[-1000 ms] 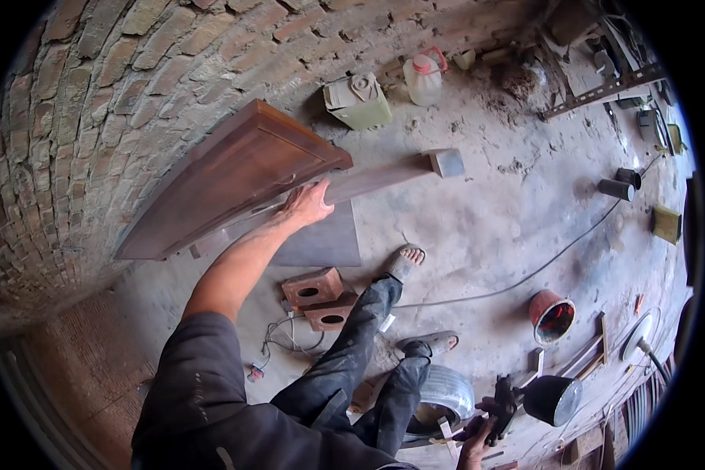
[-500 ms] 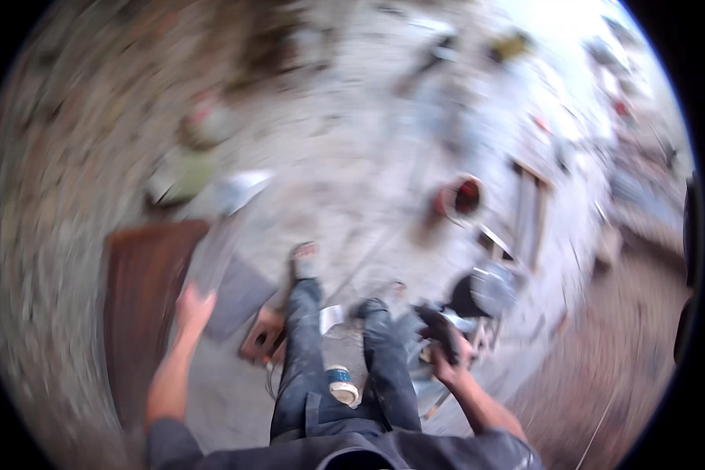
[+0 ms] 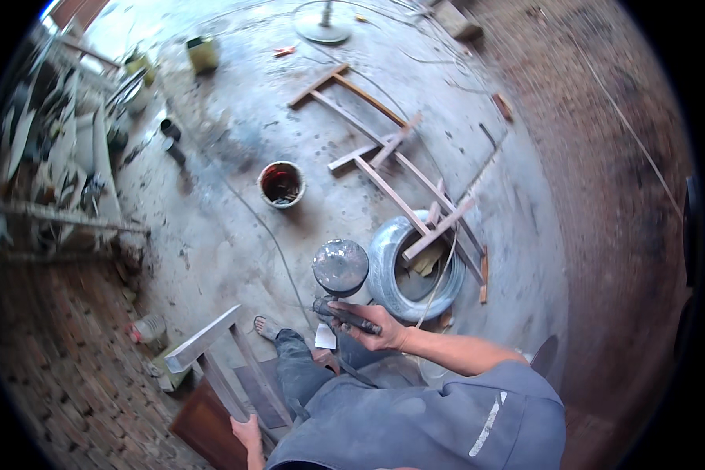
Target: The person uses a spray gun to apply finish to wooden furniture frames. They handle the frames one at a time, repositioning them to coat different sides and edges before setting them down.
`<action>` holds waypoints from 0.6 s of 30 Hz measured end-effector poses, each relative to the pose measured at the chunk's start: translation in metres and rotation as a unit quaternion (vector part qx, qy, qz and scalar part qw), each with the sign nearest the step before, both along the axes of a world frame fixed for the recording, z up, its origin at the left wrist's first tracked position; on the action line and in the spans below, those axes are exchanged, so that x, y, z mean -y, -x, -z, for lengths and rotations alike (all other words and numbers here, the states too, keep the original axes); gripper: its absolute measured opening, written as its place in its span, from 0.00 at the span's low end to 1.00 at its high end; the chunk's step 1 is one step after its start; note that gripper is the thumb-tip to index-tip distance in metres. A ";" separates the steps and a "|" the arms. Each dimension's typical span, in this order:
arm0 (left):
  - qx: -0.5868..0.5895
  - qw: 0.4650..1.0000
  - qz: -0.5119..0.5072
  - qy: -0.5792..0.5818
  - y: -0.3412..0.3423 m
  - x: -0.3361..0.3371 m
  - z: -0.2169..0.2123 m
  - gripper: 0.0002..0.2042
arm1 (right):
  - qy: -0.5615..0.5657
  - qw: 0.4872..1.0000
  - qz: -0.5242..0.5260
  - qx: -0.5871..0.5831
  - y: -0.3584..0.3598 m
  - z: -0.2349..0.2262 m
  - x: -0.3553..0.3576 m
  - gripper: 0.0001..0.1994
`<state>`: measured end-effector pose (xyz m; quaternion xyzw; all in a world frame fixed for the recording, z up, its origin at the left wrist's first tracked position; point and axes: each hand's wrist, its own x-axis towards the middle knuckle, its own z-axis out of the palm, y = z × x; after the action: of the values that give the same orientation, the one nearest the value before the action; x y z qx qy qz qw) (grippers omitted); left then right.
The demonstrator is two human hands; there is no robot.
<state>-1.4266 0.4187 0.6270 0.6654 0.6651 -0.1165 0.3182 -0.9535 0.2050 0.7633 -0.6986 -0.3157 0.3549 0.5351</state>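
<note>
My left hand (image 3: pixel 247 432), at the bottom left, is closed around one bar of a pale wooden frame (image 3: pixel 205 338). The frame slants up from that grip, with a crosspiece at its far end. My right hand (image 3: pixel 376 327) is wrapped around the dark handle of a spray gun (image 3: pixel 339 270), whose round metal cup faces up. Just beyond the gun lies a coil of clear hose or tubing (image 3: pixel 389 270), to the right of the cup. Below the frame is a reddish-brown wooden panel (image 3: pixel 207 427), partly hidden by my left arm.
More wooden frames (image 3: pixel 380 184) lie ahead to the right, one end over the coil. A bucket with dark red inside (image 3: pixel 281 185) stands ahead. A thin hose (image 3: pixel 262 223) crosses the floor. Scrap (image 3: pixel 78 149) is piled far left; a plastic jar (image 3: pixel 145 329) lies near the bricks.
The view has swung to the right and grown sharper. My right hand still grips the spray gun, now nearer the middle. The frame in my left hand, blurred before, now shows plainly.
</note>
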 end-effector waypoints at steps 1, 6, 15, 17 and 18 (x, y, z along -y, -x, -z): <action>-0.025 0.999 0.026 -0.008 -0.015 0.003 -0.010 0.32 | -0.001 1.000 0.013 0.001 -0.010 -0.008 0.016 0.28; -0.066 0.996 0.052 -0.014 -0.096 0.019 -0.067 0.27 | -0.012 0.994 0.095 -0.046 -0.052 -0.040 0.107 0.30; -0.065 0.986 0.131 -0.085 -0.200 0.023 -0.089 0.28 | 0.026 0.968 0.235 0.083 -0.148 -0.077 0.277 0.27; -0.071 0.983 0.147 -0.087 -0.243 0.026 -0.106 0.28 | 0.029 0.951 0.293 0.097 -0.160 -0.072 0.310 0.26; -0.051 0.985 0.148 -0.072 -0.254 0.018 -0.107 0.30 | 0.039 0.945 0.307 0.106 -0.167 -0.069 0.325 0.26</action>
<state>-1.1728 0.4011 0.7339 0.7709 0.5810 -0.1479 0.2150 -0.7860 -0.1196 0.8321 -0.8156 -0.1265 0.1098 0.5539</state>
